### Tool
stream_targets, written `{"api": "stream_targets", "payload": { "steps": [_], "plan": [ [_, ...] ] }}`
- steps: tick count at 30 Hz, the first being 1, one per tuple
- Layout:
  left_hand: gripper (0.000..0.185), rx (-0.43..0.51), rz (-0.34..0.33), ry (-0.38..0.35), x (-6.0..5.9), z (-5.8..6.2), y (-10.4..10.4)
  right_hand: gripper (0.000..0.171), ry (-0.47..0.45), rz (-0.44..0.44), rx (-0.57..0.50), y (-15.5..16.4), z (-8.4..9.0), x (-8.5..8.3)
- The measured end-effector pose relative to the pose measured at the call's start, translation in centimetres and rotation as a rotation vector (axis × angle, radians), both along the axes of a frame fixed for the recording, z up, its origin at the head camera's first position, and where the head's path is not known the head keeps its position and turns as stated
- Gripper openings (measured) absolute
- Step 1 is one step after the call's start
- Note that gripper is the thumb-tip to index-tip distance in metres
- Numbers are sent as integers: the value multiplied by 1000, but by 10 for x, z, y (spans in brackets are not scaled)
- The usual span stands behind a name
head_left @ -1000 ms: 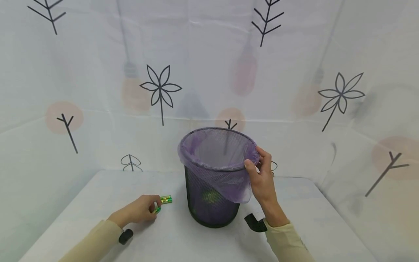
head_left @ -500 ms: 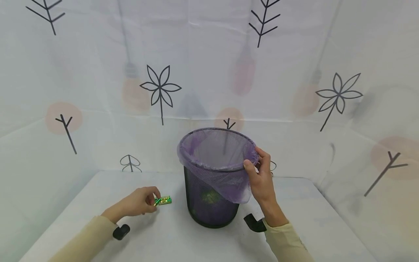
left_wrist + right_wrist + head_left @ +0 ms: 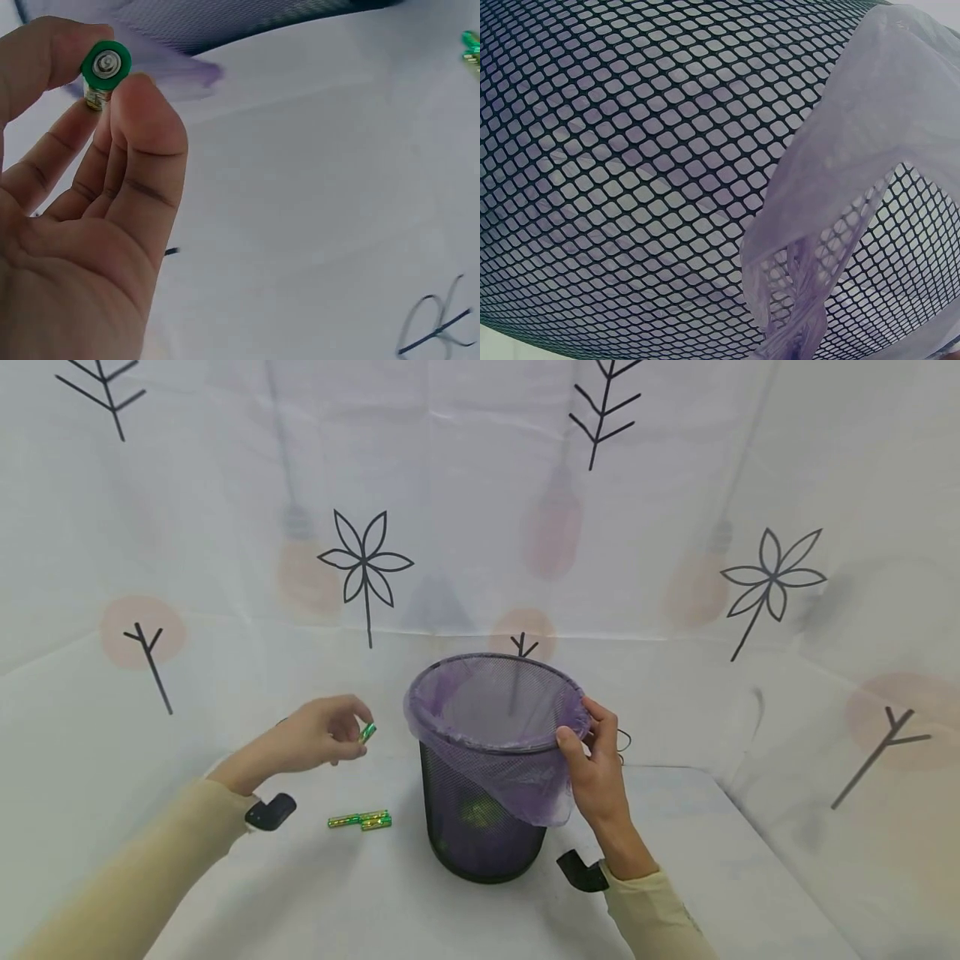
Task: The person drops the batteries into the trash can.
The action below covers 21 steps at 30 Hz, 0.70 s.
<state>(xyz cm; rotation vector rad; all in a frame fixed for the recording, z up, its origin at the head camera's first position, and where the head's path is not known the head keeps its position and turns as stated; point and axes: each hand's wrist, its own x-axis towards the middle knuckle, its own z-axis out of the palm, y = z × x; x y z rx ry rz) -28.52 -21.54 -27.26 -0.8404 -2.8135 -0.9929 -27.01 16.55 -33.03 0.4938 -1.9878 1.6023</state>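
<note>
My left hand (image 3: 318, 735) is raised to the left of the bin and pinches a green and gold battery (image 3: 367, 732) between thumb and fingertips. In the left wrist view the battery (image 3: 105, 67) shows its metal end. My right hand (image 3: 600, 768) holds the right side of the rim of a black mesh wastebasket (image 3: 442, 810), thumb toward the front. A thin purple bin liner (image 3: 517, 777) lines the basket and hangs over its rim. Through the mesh, a blurred yellow-green patch shows low inside. The right wrist view is filled by mesh (image 3: 645, 172) and loose liner (image 3: 855, 112).
More green and gold batteries (image 3: 362, 820) lie close together on the white table (image 3: 360, 902), left of the basket. Behind stands a white cloth backdrop (image 3: 450, 568) printed with plants and pale shapes. A black wrist device (image 3: 270, 812) sits at the left cuff.
My left hand has lifted one battery off the table and risen with it, uncovering the others lying there. The right hand has stayed on the basket's rim.
</note>
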Motion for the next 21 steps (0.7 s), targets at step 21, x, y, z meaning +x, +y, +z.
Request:
{"api": "stream_targets", "payload": {
  "steps": [21],
  "plan": [
    [32, 71, -138, 100, -29, 74, 111, 56, 20, 1, -13, 0, -2, -1]
  ]
}}
